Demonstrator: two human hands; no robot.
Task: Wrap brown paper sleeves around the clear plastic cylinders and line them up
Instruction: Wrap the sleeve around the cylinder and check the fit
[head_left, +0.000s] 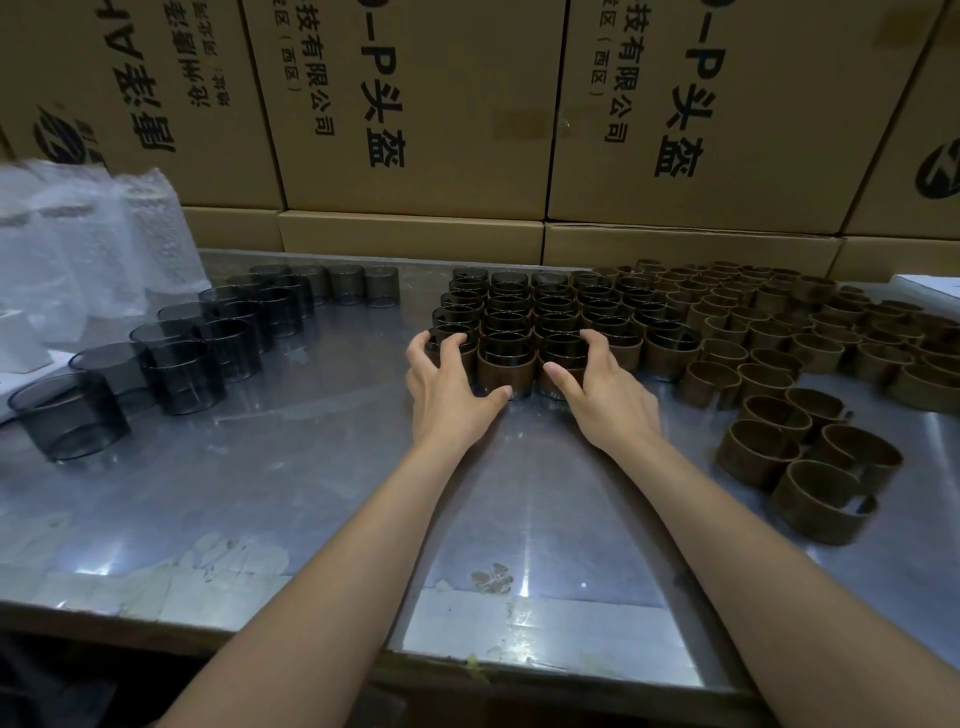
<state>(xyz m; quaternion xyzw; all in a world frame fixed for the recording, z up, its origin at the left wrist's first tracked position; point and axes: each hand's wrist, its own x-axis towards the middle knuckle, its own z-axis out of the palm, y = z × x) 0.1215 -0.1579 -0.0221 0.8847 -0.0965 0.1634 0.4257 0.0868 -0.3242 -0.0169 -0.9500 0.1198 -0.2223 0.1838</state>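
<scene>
A block of sleeved cylinders (506, 364) stands in tidy rows at the middle of the metal table (270, 493). My left hand (447, 389) curls over the front-left sleeved cylinder, fingers on its rim and thumb against the front middle one. My right hand (597, 384) curls over the front-right sleeved cylinder of that row, thumb at its front. Bare smoky clear cylinders (182, 369) run in rows on the left. Loose empty brown paper sleeves (810, 457) lie scattered on the right.
Printed cardboard boxes (415, 104) are stacked as a wall along the table's back edge. Bubble-wrap packets (78, 249) stand at the far left. A white sheet (930, 286) lies at the far right. Worn tape patches mark the table's near edge (467, 623).
</scene>
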